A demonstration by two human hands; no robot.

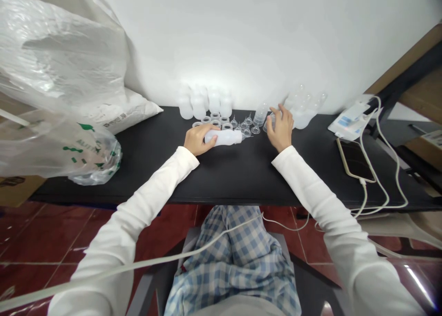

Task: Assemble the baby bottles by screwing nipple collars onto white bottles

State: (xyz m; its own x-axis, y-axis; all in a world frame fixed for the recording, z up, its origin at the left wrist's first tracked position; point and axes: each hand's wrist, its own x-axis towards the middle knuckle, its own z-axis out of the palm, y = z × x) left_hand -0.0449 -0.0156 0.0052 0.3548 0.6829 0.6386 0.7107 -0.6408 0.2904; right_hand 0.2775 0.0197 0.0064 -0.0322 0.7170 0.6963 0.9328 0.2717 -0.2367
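My left hand (pixel 199 139) is closed around a white plastic squeeze bottle (pixel 226 137), which lies on its side with its neck pointing right. My right hand (pixel 281 127) has its fingers apart beside a clear plastic cap (pixel 270 122); whether they touch it I cannot tell. Between the hands are several small clear nozzle tips (pixel 246 125) with thin points. White ring collars (pixel 215 121) lie just behind the held bottle. To the left of my right hand stand clear cylindrical caps (pixel 260 114).
White bottles (pixel 198 105) stand against the wall, with capped bottles (pixel 304 109) farther right. Large plastic bags (pixel 69 77) crowd the left side. A phone (pixel 356 160), white cables (pixel 390 157) and a white packet (pixel 350 120) lie at the right. A cord crosses my lap.
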